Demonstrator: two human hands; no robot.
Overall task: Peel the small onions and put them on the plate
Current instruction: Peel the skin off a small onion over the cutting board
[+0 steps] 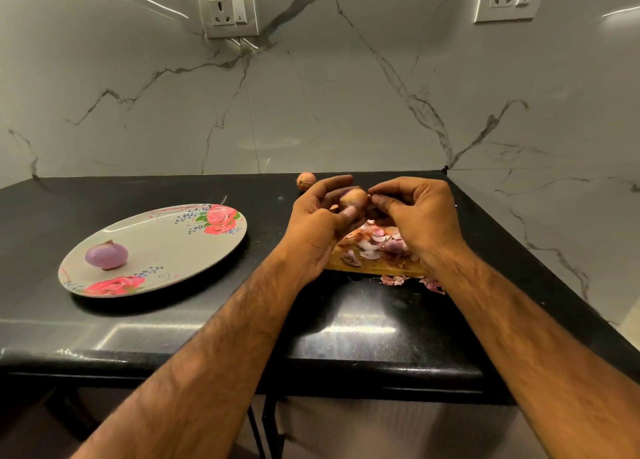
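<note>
Over black counter (173,320), left hand (318,230) grips onion (353,197); right hand (415,212) pinches its tip.

Black stone table (173,188) is looking polished and glossy, marbled wall (311,94) is gleaming too, wooden board (374,268) is looking matt, plate (166,247) is looking smooth.

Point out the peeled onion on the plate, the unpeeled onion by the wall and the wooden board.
peeled onion (106,254), head view, middle of its purple side.
unpeeled onion (306,180), head view, its papery skin.
wooden board (372,267), head view, bare front edge.
</note>
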